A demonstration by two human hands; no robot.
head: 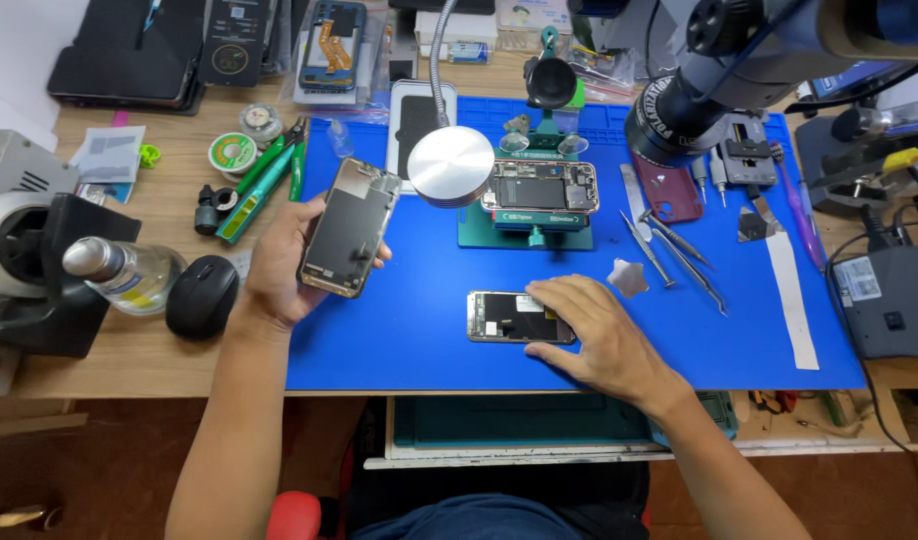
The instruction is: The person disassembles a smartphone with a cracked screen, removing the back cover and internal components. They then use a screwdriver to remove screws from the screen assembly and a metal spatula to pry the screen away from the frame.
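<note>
My left hand [277, 268] holds a detached phone screen panel [347, 228] above the left part of the blue work mat [409, 340], its dark inner side facing up. My right hand [591, 335] rests on a small opened phone frame [507, 316] that lies flat on the mat near the front. Its fingers cover the frame's right end. Farther back, an opened phone body [539, 187] with exposed parts sits clamped in a green holder [524, 232]. A round silver lamp head [450, 166] on a gooseneck hangs beside it.
Tweezers [679, 258] and a grey pick [629, 277] lie on the mat's right. A black mouse [202, 296], a clear bottle [129, 272] and green-handled cutters [259, 185] stand left. A microscope [719, 80] overhangs the back right. A grey box [894, 300] sits far right.
</note>
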